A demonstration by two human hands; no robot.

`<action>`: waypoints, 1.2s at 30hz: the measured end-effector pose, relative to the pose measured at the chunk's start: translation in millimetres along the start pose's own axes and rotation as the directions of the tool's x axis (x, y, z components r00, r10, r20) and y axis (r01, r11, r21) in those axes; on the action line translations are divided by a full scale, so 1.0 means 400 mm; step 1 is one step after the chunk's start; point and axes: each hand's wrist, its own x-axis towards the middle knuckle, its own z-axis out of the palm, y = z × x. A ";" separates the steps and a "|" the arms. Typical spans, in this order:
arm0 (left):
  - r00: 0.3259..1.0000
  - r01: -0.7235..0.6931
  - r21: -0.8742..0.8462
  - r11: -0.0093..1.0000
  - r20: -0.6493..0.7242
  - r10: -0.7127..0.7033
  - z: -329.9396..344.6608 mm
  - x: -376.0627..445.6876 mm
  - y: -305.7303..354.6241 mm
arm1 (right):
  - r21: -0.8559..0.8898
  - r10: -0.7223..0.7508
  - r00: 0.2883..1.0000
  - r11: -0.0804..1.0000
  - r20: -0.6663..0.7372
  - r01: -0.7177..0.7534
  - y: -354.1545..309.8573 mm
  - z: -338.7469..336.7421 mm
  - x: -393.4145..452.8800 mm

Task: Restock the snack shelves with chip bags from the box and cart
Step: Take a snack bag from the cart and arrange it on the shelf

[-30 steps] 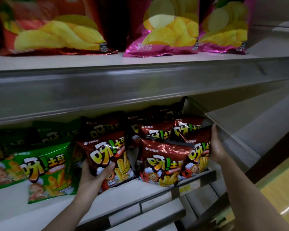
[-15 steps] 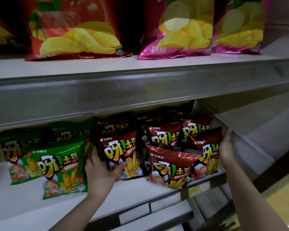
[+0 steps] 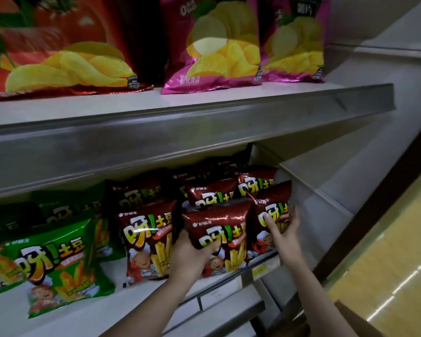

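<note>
Left hand (image 3: 192,257) grips front dark-red fries bag (image 3: 219,229) on lower shelf (image 3: 156,291), thumb curled over its face. Right hand (image 3: 286,233) spread flat, fingers straight, pressing rightmost dark-red bag (image 3: 274,205) beside it.

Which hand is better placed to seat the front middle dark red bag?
Left. The left hand already grips that front dark red bag; the right hand rests open on the rightmost bag.
</note>
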 end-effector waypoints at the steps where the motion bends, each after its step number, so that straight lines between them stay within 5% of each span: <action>1: 0.998 0.047 -0.014 0.999 -0.030 -0.048 0.002 -0.001 -0.003 | -0.019 0.000 1.000 1.000 -0.014 -0.001 0.004 0.003 0.005; 6: 0.988 0.156 0.096 0.983 -0.035 -0.153 0.020 0.010 0.024 | -0.044 -0.042 0.995 0.998 -0.094 0.038 -0.001 0.023 -0.010; 9: 0.984 0.163 0.115 0.980 0.058 -0.170 0.013 -0.001 0.055 | -0.143 -0.078 0.960 0.989 -0.268 0.041 -0.016 0.043 -0.052; 12: 0.983 0.067 0.137 0.988 0.158 -0.089 -0.041 -0.036 0.044 | -0.284 -0.316 0.873 0.934 -0.372 0.217 -0.030 0.091 -0.146; 15: 0.978 -0.089 0.274 0.958 -0.161 0.137 -0.146 -0.073 -0.011 | -0.308 -0.554 0.816 0.815 -0.165 0.491 -0.022 0.183 -0.263; 17: 0.924 -0.034 0.268 0.963 -0.359 0.132 -0.213 -0.054 -0.067 | -0.336 -0.627 0.772 0.708 0.104 0.621 -0.009 0.255 -0.334; 18: 0.936 0.035 0.228 0.973 -0.348 0.048 -0.238 -0.030 -0.100 | -0.348 -0.603 0.762 0.679 0.238 0.646 0.000 0.292 -0.358; 20: 0.989 0.115 0.152 0.982 -0.113 -0.098 -0.275 0.014 -0.148 | -0.365 -0.434 0.800 0.726 0.414 0.583 0.013 0.364 -0.390; 23: 0.965 0.193 0.053 0.980 0.168 -0.199 -0.306 0.033 -0.186 | -0.442 -0.297 0.864 0.764 0.406 0.471 0.018 0.447 -0.407; 30: 0.983 0.115 -0.064 0.991 -0.137 -0.123 -0.322 0.036 -0.164 | -0.426 -0.335 0.889 0.787 0.311 0.446 -0.050 0.515 -0.389; 36: 0.983 0.182 -0.080 0.980 0.035 -0.180 -0.341 0.014 -0.148 | -0.474 -0.097 0.982 0.865 0.162 0.163 -0.076 0.500 -0.530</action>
